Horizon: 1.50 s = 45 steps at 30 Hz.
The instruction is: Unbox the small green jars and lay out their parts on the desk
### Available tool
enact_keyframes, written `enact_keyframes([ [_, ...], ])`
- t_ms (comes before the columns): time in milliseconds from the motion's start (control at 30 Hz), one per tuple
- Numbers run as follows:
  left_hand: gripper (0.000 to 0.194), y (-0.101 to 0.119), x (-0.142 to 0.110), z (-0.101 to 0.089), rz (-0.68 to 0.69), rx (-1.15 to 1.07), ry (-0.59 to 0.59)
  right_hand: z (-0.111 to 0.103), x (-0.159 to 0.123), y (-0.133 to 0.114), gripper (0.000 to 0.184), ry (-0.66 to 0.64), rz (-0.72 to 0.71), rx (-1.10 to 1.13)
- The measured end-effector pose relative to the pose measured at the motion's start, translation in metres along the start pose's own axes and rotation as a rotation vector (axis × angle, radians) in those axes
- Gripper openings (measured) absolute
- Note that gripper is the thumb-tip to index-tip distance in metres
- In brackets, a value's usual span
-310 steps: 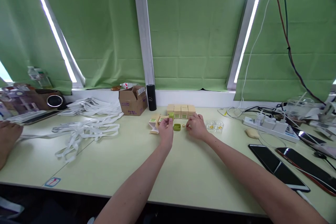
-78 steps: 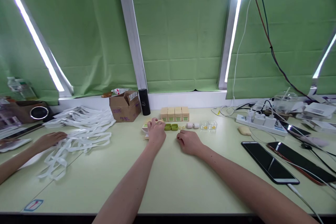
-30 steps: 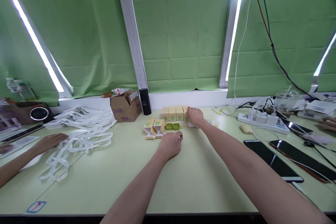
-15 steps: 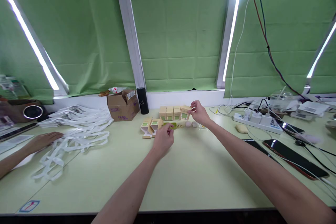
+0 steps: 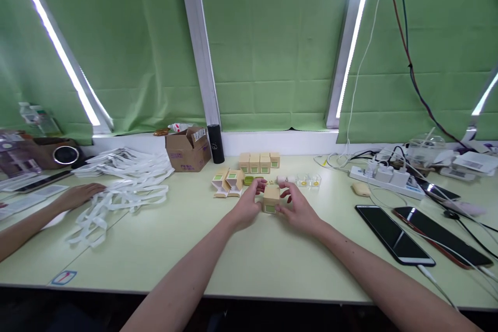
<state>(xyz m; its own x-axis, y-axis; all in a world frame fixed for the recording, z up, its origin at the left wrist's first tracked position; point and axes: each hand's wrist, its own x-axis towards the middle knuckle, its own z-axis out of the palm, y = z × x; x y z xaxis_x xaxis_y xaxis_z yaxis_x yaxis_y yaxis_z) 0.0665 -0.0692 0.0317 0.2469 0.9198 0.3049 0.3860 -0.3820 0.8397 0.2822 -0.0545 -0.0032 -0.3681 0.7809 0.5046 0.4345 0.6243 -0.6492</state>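
A small tan cardboard box (image 5: 271,198) with a green-edged label window stands between my two hands. My right hand (image 5: 299,210) has its thumb and fingers around the box's right side. On the other side, my left hand (image 5: 248,206) has its fingers apart and curved toward the box; whether they touch it is unclear. Behind are a row of similar boxes (image 5: 254,163), two opened boxes (image 5: 227,182) at the left, and a green item (image 5: 249,180) partly covered by my left hand. Small clear containers (image 5: 309,181) with yellow in them sit beyond my right hand.
A co-worker's hand (image 5: 85,194) rests by a heap of white straps (image 5: 128,192) at the left. An open carton (image 5: 189,150) and a black cylinder (image 5: 215,144) stand at the back. Phones (image 5: 392,233), cables and a power strip (image 5: 387,181) lie at the right.
My right hand has brought the small box from the row's right end toward me. My left hand has loosened from a pinch beside the green item and come beside the box. The view has shifted.
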Motion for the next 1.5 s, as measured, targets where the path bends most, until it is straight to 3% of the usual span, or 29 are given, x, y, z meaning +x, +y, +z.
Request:
enact_keyframes([
  [167,0.059,-0.007,0.002,0.003,-0.014,-0.023,0.049,-0.006,0.0,0.004,0.052,-0.013,0.038,-0.059],
  [400,0.06,-0.017,0.005,0.002,0.004,0.062,0.12,-0.011,0.006,0.012,0.023,0.059,0.187,-0.103],
  [633,0.064,-0.022,0.008,0.004,0.008,0.004,0.137,-0.007,0.005,0.008,0.02,0.052,0.12,0.2],
  [733,0.066,-0.021,0.007,0.004,-0.037,-0.035,0.104,-0.007,0.005,0.006,0.024,0.064,0.141,0.221],
  [900,0.075,-0.014,0.004,0.002,-0.059,0.083,0.07,-0.009,0.006,0.008,0.024,0.108,0.176,0.165],
  [1033,0.08,-0.009,0.006,-0.002,-0.087,0.117,-0.025,-0.009,0.007,0.012,0.024,0.124,0.179,0.128],
  [1167,0.062,-0.01,0.006,-0.003,-0.105,0.202,-0.054,-0.008,0.007,0.014,0.025,0.124,0.177,0.111],
  [1267,0.047,-0.01,0.004,0.001,-0.09,0.262,-0.012,-0.008,0.007,0.013,0.025,0.126,0.178,0.114],
  [1367,0.047,-0.008,0.0,0.007,-0.032,0.325,0.086,-0.008,0.007,0.011,0.024,0.148,0.174,0.116],
  [1500,0.048,-0.003,-0.002,0.01,0.195,0.446,0.22,-0.012,0.006,0.004,0.022,0.199,0.143,0.125],
])
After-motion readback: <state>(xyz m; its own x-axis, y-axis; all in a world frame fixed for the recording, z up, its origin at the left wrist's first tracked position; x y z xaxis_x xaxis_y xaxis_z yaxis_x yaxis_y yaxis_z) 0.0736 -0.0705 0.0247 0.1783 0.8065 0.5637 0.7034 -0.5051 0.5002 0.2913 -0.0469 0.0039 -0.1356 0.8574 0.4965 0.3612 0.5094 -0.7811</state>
